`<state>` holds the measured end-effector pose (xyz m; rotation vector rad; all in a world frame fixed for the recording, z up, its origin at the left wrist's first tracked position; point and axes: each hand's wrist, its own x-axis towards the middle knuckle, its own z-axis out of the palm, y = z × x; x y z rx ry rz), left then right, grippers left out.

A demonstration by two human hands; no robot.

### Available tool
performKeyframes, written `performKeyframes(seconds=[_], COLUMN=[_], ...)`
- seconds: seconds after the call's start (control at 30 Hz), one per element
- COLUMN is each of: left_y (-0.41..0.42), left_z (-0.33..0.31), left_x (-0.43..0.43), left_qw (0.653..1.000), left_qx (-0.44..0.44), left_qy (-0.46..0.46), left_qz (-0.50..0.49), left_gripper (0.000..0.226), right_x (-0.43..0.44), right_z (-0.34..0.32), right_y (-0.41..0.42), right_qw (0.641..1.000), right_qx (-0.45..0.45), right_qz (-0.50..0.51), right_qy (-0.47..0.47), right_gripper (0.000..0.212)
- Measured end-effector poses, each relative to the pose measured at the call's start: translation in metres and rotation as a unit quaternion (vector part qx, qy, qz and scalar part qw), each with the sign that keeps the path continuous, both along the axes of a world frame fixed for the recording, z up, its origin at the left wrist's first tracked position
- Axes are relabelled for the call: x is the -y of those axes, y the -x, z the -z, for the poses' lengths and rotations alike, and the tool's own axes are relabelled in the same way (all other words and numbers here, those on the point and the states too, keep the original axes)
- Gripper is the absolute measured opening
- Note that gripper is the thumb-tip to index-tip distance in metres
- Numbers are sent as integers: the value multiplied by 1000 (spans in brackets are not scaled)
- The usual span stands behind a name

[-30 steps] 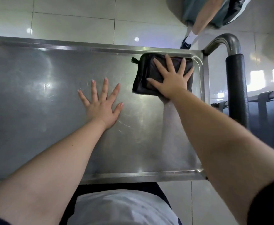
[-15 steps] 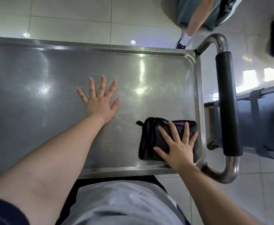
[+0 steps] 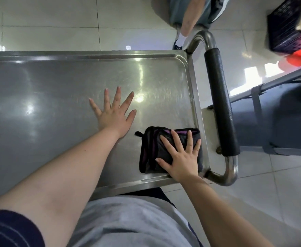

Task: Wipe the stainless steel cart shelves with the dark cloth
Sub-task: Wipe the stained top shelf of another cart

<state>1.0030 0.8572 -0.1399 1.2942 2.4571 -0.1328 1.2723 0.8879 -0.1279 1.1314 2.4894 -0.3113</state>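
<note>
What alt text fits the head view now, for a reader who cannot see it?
The right hand presses a folded dark cloth flat into the near right corner of a steel cart shelf. The left hand rests open mid-shelf; the cart's black-padded handle is at right.

glossy steel shelf point(image 3: 57, 97), dark cloth point(image 3: 151, 152)

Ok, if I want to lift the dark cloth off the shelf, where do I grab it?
Probably the left edge of the dark cloth, approached from the middle of the shelf. It lies folded flat in the near right corner, tight to the raised rim, and the right hand covers its right half, leaving the left folds free.
</note>
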Motion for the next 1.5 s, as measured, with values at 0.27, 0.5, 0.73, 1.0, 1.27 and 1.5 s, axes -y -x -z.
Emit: performKeyframes(seconds=[0.27, 0.5, 0.73, 1.0, 1.27, 1.5], left_y=[2, 3, 1, 1, 10, 79], left_z=[7, 16, 15, 9, -3, -5], left_x=[-4, -6, -10, -11, -9, 67], left_qw=[1000, 999, 999, 1000, 1000, 1000], left_qx=[-7, -17, -29, -24, 23, -2], left_qy=[-13, -47, -21, -11, -13, -19], left_qz=[4, -3, -17, -16, 5, -19], left_gripper=[59, 57, 59, 61, 58, 58], right_x=[-56, -216, -202, -47, -12, -11], right_z=[-3, 7, 6, -4, 4, 3], right_y=[34, 155, 144, 27, -12, -13], right_qw=[999, 993, 996, 995, 998, 998], right_qx=[9, -53, -65, -23, 4, 15], right_qz=[-50, -81, -39, 96, 60, 61], right_qy=[-11, -64, -48, 16, -16, -28], right_gripper=[74, 74, 73, 71, 71, 71])
